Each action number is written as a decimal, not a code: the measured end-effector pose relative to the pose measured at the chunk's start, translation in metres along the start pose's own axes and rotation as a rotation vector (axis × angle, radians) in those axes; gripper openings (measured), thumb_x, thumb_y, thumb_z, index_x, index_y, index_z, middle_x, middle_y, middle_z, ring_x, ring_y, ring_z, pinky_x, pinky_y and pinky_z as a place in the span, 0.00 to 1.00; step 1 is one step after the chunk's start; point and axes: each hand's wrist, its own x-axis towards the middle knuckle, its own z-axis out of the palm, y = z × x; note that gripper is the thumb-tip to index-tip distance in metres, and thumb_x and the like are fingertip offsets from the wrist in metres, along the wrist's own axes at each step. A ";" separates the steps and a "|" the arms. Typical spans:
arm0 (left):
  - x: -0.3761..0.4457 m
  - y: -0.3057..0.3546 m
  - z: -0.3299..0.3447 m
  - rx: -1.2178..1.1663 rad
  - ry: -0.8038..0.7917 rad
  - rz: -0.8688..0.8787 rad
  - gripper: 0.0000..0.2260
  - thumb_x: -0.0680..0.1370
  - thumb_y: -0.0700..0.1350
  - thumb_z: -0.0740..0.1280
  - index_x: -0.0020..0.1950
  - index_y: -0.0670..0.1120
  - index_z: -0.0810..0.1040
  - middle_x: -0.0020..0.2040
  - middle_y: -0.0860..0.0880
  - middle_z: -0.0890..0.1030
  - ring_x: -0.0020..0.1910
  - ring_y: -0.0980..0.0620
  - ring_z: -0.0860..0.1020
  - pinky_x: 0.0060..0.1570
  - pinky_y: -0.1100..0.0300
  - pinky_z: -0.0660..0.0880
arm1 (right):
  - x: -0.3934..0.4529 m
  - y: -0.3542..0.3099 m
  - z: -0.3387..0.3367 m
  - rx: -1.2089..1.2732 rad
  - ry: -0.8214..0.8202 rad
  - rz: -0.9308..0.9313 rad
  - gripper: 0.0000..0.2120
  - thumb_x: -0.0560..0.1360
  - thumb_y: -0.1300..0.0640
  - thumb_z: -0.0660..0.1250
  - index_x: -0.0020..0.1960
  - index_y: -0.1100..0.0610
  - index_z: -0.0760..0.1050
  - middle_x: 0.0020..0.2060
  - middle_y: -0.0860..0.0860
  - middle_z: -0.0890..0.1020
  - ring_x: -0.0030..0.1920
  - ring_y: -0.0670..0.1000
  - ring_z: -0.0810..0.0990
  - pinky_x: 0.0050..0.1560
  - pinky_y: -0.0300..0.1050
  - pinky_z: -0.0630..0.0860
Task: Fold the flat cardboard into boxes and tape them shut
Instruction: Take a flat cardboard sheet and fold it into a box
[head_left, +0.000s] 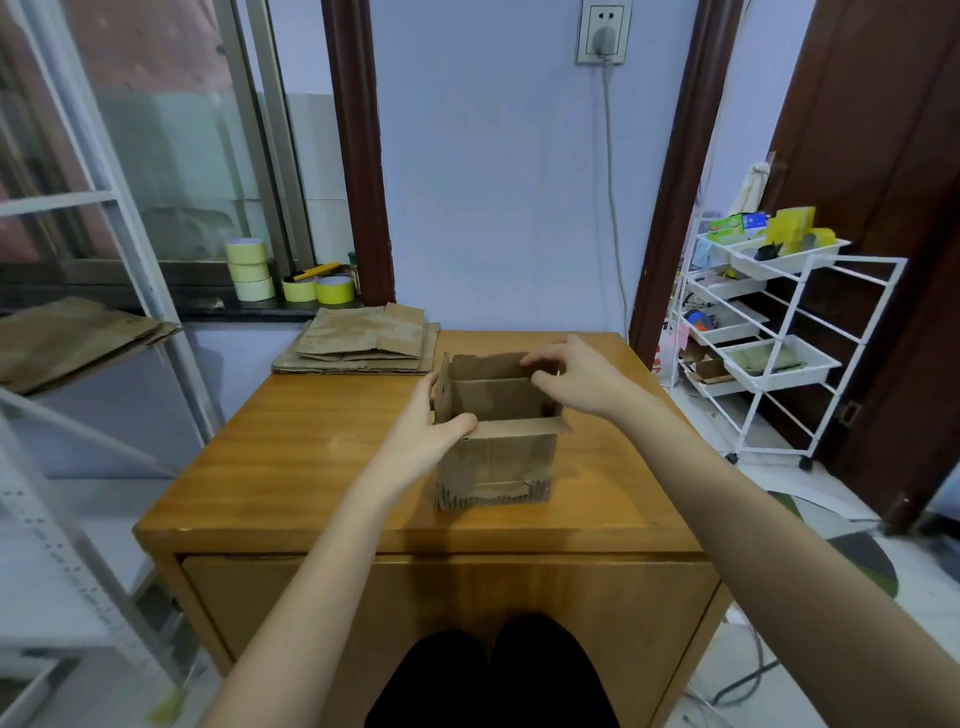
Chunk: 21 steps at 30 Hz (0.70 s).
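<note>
A box (496, 441) stands upright, top open, on the middle of the desk (322, 467) — both hands are on it. The left hand (436, 423) grips the box's left wall, thumb over the near flap; the right hand (574, 379) pinches its far right corner. Behind the box's left side lies flat cardboard (363, 340), with tape rolls (252, 270) on the sill beyond.
</note>
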 end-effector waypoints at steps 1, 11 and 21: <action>0.001 0.000 0.000 0.008 0.002 0.006 0.31 0.77 0.44 0.68 0.76 0.49 0.57 0.63 0.53 0.70 0.58 0.56 0.70 0.53 0.62 0.70 | 0.003 -0.001 0.000 -0.011 -0.024 0.011 0.15 0.78 0.55 0.61 0.63 0.50 0.76 0.62 0.53 0.72 0.59 0.51 0.72 0.61 0.47 0.70; -0.001 0.003 -0.002 0.221 -0.021 0.111 0.28 0.79 0.46 0.65 0.77 0.50 0.57 0.73 0.52 0.62 0.62 0.61 0.63 0.60 0.64 0.63 | 0.012 -0.005 0.014 -0.007 -0.166 0.114 0.29 0.77 0.51 0.60 0.76 0.46 0.57 0.71 0.56 0.57 0.72 0.59 0.54 0.72 0.55 0.58; 0.009 -0.015 -0.004 0.507 -0.145 0.122 0.25 0.83 0.54 0.52 0.79 0.52 0.53 0.78 0.57 0.49 0.76 0.59 0.48 0.73 0.58 0.46 | 0.012 -0.004 0.020 0.083 -0.114 0.099 0.29 0.76 0.53 0.62 0.76 0.47 0.58 0.72 0.56 0.55 0.73 0.58 0.52 0.72 0.52 0.56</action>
